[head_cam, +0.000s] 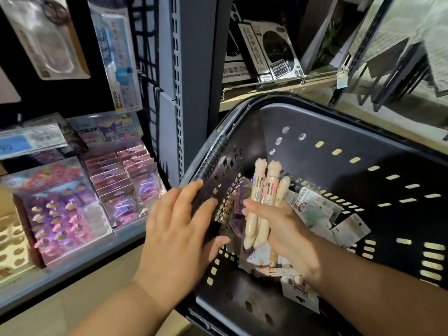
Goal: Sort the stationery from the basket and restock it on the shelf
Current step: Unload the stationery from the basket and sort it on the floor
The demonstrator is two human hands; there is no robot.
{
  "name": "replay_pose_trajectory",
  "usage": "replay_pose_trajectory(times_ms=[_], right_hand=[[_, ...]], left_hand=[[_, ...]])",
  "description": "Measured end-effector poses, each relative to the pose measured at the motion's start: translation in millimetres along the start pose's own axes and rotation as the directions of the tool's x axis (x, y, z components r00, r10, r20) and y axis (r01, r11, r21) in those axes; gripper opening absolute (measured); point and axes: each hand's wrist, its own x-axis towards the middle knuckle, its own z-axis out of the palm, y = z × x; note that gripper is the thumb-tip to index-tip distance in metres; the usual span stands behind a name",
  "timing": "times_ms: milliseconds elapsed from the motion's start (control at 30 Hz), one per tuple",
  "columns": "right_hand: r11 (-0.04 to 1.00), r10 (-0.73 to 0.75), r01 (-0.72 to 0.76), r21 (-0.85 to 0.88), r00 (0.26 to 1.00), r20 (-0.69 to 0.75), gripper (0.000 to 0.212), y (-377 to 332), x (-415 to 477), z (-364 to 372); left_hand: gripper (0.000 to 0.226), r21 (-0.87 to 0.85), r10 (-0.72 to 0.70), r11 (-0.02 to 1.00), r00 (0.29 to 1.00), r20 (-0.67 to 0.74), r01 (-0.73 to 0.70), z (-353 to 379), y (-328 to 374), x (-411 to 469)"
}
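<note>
We see the dark basket [339, 122] filling the lower right of the frame, the shelf [72, 282] of pink and purple card packs at the left, and at upper centre a black box [274, 52] printed "MIND PUZZLE". Our left hand [179, 229] presses straight fingers against the basket's perforated wall. Our right hand [288, 236], inside the basket, curls round a bundle of cream pens [266, 190] whose paw-shaped caps rise above the fingers.

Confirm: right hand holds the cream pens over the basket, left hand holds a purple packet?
Not quite. The head view shows the left hand holding nothing: its straight fingers rest against the side wall of the basket. The rest stands: the right hand holds the cream pens over the basket.
</note>
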Motion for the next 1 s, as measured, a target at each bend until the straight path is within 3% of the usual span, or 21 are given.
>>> replay_pose_trajectory(times_ms=[200,300,533,733,867,1000], right_hand=[[0.983,0.108,-0.128,0.131,0.984,0.145,0.022,-17,-18,21],[0.974,0.096,-0.121,0.194,0.986,0.136,0.010,-18,-22,29],[0.965,0.130,-0.158,0.209,0.981,0.142,0.012,-23,-29,34],[0.945,0.112,-0.157,0.287,0.980,0.166,0.012,-26,-37,46],[0.956,0.115,-0.156,0.248,0.978,0.172,0.044,-26,-40,50],[0.969,0.105,-0.149,0.199,0.971,0.213,0.049,-23,-44,53]], left_hand=[[0.066,-0.176,0.082,0.981,0.997,0.010,-0.079,-5,24,3],[0.073,-0.101,0.145,0.985,0.989,0.014,-0.143,0,22,3],[0.080,-0.092,0.185,0.979,0.981,0.053,-0.180,0,21,11],[0.058,-0.179,0.165,0.972,0.985,0.059,-0.152,-5,22,18],[0.053,-0.270,0.136,0.955,0.990,0.030,-0.123,-9,22,20],[0.052,-0.353,0.087,0.934,0.994,0.063,-0.059,-10,22,20]])
